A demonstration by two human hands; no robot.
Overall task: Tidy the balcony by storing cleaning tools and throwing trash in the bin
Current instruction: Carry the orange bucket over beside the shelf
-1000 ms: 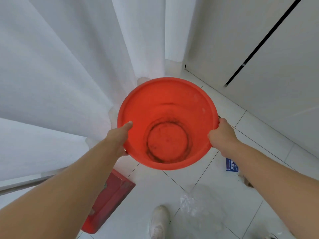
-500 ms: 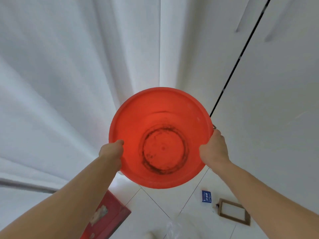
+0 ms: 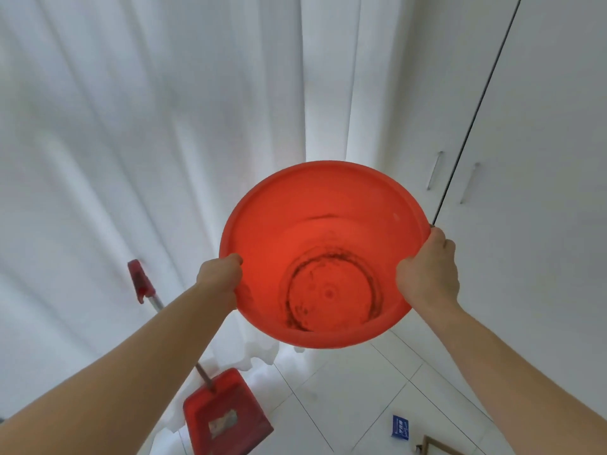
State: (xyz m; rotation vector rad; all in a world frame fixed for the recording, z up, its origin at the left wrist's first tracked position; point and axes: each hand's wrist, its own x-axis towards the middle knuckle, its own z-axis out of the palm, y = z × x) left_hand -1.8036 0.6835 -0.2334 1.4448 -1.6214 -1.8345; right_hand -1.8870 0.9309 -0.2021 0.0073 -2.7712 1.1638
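Note:
An empty red plastic bucket [image 3: 323, 231] with a dark dirt ring on its bottom is held up in the air in front of me, its opening facing me. My left hand [image 3: 219, 277] grips its left rim and my right hand [image 3: 428, 270] grips its right rim. A red long-handled dustpan [image 3: 226, 418] stands on the floor at the lower left, its handle [image 3: 141, 284] leaning against the curtain. A small blue wrapper [image 3: 400, 427] lies on the white floor tiles at the lower right.
White curtains [image 3: 147, 142] fill the left and centre. White cupboard doors [image 3: 532, 126] with slim handles stand at the right. The corner of a brown-framed object [image 3: 433, 446] shows on the floor at the bottom edge.
Both hands have raised the bucket higher off the floor. The view has tilted up, so the cupboard handles and the dustpan's handle now show.

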